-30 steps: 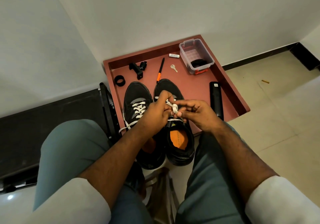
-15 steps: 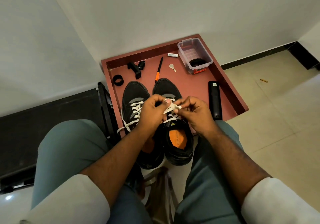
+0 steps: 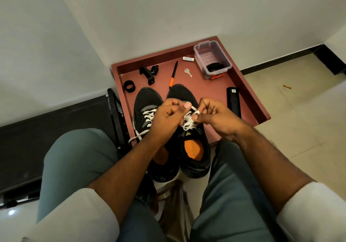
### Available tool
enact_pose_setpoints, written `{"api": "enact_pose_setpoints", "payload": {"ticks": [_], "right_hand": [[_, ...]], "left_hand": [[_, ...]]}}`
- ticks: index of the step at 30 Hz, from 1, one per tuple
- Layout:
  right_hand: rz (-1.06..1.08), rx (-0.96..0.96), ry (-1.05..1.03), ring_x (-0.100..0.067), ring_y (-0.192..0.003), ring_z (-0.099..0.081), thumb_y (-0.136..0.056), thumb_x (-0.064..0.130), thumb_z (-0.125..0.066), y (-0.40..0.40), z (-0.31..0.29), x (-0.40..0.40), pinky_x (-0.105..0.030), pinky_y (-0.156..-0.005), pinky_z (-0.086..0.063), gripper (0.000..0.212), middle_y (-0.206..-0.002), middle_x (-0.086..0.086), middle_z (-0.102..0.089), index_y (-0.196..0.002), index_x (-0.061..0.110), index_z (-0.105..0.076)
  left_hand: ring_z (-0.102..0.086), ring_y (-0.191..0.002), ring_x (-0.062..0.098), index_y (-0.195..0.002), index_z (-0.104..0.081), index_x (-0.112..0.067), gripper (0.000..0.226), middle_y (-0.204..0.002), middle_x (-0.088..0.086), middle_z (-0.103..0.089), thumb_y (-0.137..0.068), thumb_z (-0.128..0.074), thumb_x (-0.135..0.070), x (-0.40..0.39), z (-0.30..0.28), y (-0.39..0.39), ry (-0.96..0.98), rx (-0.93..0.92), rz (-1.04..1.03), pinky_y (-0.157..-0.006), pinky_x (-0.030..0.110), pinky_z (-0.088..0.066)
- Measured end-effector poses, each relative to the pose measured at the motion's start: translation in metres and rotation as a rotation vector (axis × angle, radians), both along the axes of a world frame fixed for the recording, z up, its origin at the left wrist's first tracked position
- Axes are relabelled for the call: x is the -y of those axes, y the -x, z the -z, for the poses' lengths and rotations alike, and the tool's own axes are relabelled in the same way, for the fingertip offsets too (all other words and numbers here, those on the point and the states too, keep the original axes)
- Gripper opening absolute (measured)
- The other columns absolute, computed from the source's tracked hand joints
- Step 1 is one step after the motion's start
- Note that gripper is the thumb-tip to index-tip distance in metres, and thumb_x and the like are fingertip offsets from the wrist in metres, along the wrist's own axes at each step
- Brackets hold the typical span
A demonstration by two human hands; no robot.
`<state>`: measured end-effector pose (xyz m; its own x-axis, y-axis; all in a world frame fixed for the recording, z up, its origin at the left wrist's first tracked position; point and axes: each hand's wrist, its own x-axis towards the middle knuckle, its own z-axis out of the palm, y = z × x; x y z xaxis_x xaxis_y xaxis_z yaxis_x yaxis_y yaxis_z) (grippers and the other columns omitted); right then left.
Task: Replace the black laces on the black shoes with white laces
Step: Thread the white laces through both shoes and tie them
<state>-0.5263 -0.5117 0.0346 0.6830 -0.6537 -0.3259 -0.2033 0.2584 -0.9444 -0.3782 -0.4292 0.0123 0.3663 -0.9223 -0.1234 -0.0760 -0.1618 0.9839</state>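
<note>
Both hands — left point(image 3: 166, 116), right point(image 3: 215, 116) — pinch the white lace point(image 3: 189, 123) over the right shoe point(image 3: 192, 148); left shoe point(image 3: 146, 110), at 9 o'clock, appears laced — tying remains.

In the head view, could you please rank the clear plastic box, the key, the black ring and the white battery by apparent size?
1. clear plastic box
2. black ring
3. white battery and key: look alike, so unranked.
</note>
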Motion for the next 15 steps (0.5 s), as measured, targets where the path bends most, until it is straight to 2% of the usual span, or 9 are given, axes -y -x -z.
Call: {"api": "enact_pose_setpoints", "payload": {"ticks": [2,4,6,7,9,11,13,15], "right_hand": [[0.061,0.071,-0.142,-0.008,-0.057,-0.060,-0.080,-0.010,-0.063,0.003,-0.001,-0.003,-0.018,-0.056,-0.049,0.023,-0.060,-0.001,-0.061,-0.073,0.008,-0.050],[0.137,0.114,-0.211,-0.010,-0.059,-0.062,-0.080,-0.009,-0.062,0.003,0.001,-0.007,-0.020,-0.056,-0.049,0.022,-0.063,-0.002,-0.064,-0.073,0.008,-0.050],[0.189,0.144,-0.238,-0.011,-0.058,-0.062,-0.082,-0.010,-0.061,0.003,0.002,-0.011,-0.020,-0.056,-0.050,0.022,-0.062,-0.003,-0.065,-0.073,0.008,-0.050],[0.199,0.147,-0.232,-0.011,-0.057,-0.062,-0.082,-0.010,-0.061,0.003,0.003,-0.013,-0.019,-0.055,-0.050,0.023,-0.061,-0.002,-0.064,-0.073,0.007,-0.050],[0.205,0.131,-0.206,-0.010,-0.054,-0.059,-0.082,-0.010,-0.062,0.002,0.003,-0.017,-0.019,-0.053,-0.049,0.024,-0.058,0.000,-0.063,-0.073,0.008,-0.049],[0.221,0.109,-0.203,-0.009,-0.051,-0.057,-0.083,-0.010,-0.062,-0.003,0.005,-0.020,-0.019,-0.050,-0.047,0.026,-0.055,0.001,-0.061,-0.071,0.009,-0.049],[0.325,0.070,-0.232,-0.013,-0.058,-0.062,-0.084,-0.008,-0.063,-0.003,0.011,-0.018,-0.021,-0.052,-0.049,0.026,-0.063,-0.002,-0.066,-0.072,0.011,-0.049],[0.521,-0.037,-0.235,-0.016,-0.070,-0.064,-0.086,-0.003,-0.063,0.011,0.026,-0.010,-0.024,-0.059,-0.050,0.023,-0.078,-0.007,-0.071,-0.074,0.014,-0.052]], "left_hand": [[-0.055,-0.089,-0.007,-0.054,-0.061,-0.006,0.038,-0.104,0.001,-0.058,-0.085,-0.072,-0.026,-0.004,0.003,0.001,0.050,0.234,0.105,-0.075,0.011,-0.041],[-0.054,-0.092,-0.011,-0.060,-0.065,-0.012,0.027,-0.116,0.000,-0.056,-0.081,-0.077,-0.025,-0.007,0.007,0.000,0.073,0.398,0.238,-0.078,0.006,-0.039],[-0.058,-0.085,-0.005,-0.067,-0.069,-0.004,0.030,-0.122,-0.001,-0.055,-0.086,-0.072,-0.027,-0.011,0.012,-0.004,0.119,0.404,0.310,-0.079,0.012,-0.043],[-0.059,-0.089,0.000,-0.072,-0.071,-0.003,0.034,-0.125,-0.002,-0.055,-0.089,-0.067,-0.032,-0.013,0.013,-0.005,0.139,0.379,0.321,-0.084,0.017,-0.045],[-0.056,-0.111,0.007,-0.077,-0.073,-0.014,0.038,-0.133,-0.007,-0.053,-0.093,-0.053,-0.043,-0.017,0.015,-0.006,0.127,0.395,0.279,-0.098,0.036,-0.044],[-0.050,-0.123,0.014,-0.069,-0.066,-0.032,0.034,-0.136,-0.011,-0.052,-0.095,-0.047,-0.043,-0.019,0.015,-0.004,0.087,0.463,0.179,-0.104,0.051,-0.036],[-0.045,-0.126,0.014,-0.058,-0.055,-0.037,0.036,-0.136,-0.011,-0.052,-0.094,-0.047,-0.038,-0.021,0.014,-0.001,-0.014,0.523,0.047,-0.108,0.050,-0.027],[-0.039,-0.130,0.015,-0.058,-0.056,-0.036,0.033,-0.138,-0.009,-0.052,-0.089,-0.046,-0.036,-0.028,0.011,-0.005,-0.171,0.563,-0.109,-0.111,0.050,-0.023]]}}
